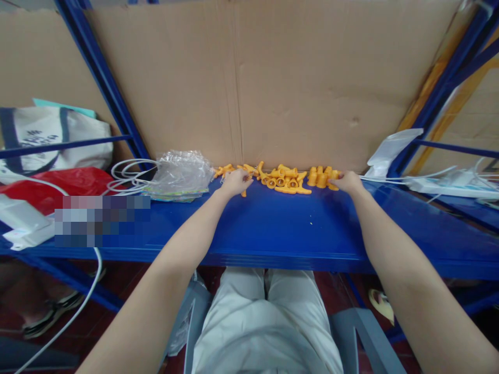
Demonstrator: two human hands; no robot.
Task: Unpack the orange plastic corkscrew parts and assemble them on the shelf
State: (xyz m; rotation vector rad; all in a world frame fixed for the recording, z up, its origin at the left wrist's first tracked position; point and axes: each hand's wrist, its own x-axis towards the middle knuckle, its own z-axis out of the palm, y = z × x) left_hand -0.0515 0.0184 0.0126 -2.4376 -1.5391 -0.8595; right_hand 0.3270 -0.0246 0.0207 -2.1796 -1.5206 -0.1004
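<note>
Orange plastic pieces are gathered along the back edge of the blue shelf point(288, 223), in front of the cardboard point(292, 88). At the right end of the row, upright pieces point(320, 177) are reached by the right hand point(348, 183), its thumb and fingers set at the outermost one; whether it is gripped cannot be told. The left hand point(237, 182) is held with bent fingers among smaller pieces point(224, 170) near the plastic bags point(179, 174); its hold cannot be told either. Between the hands, lying pieces point(288, 173) are heaped. For good handling, one piece should be pinched at a time, fingertips kept low, so that upright neighbours are not toppled.
</note>
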